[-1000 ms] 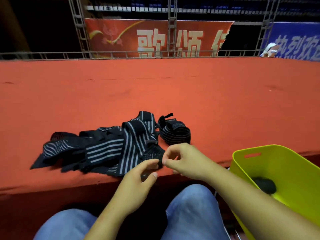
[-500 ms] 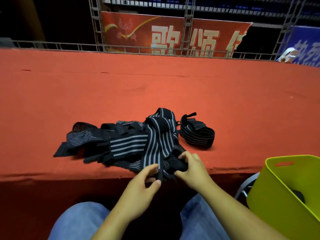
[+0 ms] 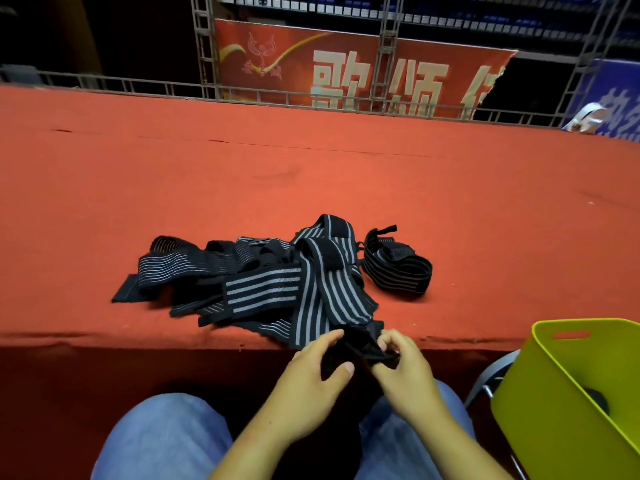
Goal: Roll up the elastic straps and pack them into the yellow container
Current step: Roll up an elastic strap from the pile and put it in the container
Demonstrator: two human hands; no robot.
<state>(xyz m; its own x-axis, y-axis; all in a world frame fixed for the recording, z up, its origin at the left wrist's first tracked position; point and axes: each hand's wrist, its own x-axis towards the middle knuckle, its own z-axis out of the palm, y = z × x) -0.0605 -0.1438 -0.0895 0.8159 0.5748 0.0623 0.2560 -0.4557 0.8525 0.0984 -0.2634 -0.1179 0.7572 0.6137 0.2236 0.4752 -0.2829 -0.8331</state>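
The left hand (image 3: 311, 379) and the right hand (image 3: 405, 372) both pinch the black strap end (image 3: 360, 344) between thumb and curled fingers. They work at the near edge of the pile of elastic straps (image 3: 277, 285), where it reaches the front of the red tabletop (image 3: 311, 174).

The held strap runs back into the pile and crosses other striped lengths. I judge that pulling or rolling it could drag its neighbours off the edge toward the knees (image 3: 162, 441). If either pinch slackens, the elastic could spring the first turns loose. A slack start would likely give a fat, crooked roll that packs badly.

Just right of the pile lies a coiled strap (image 3: 398, 268), apart from the tangle. Further right of the pile, and lower, stands the yellow container (image 3: 554, 427) with a dark roll (image 3: 595, 403) inside. Only a grey chair frame (image 3: 491, 375) shows between the container and the pile. Far behind the pile, a railing (image 3: 138, 83) and a red banner (image 3: 346, 71) close off the tabletop.
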